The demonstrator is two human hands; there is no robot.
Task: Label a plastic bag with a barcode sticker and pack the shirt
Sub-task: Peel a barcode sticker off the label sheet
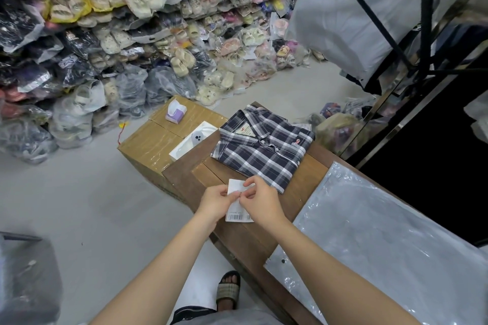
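Observation:
A folded navy-and-white plaid shirt (264,144) lies on the wooden table (245,235), collar toward the far side. Just in front of it, both hands hold a white strip of barcode stickers (235,203) above the table. My left hand (215,200) pinches the strip's left edge, and my right hand (261,199) pinches it near the middle with thumb and forefinger. A barcode shows at the strip's lower end. A clear plastic bag (383,240) lies flat on the table to the right of my hands.
A taped cardboard box (148,145) stands left of the table, with a purple tissue pack (174,111) and a white phone box (194,140) on it. Bagged shoes are piled high along the far wall. A black rack with a large white bag stands at the right.

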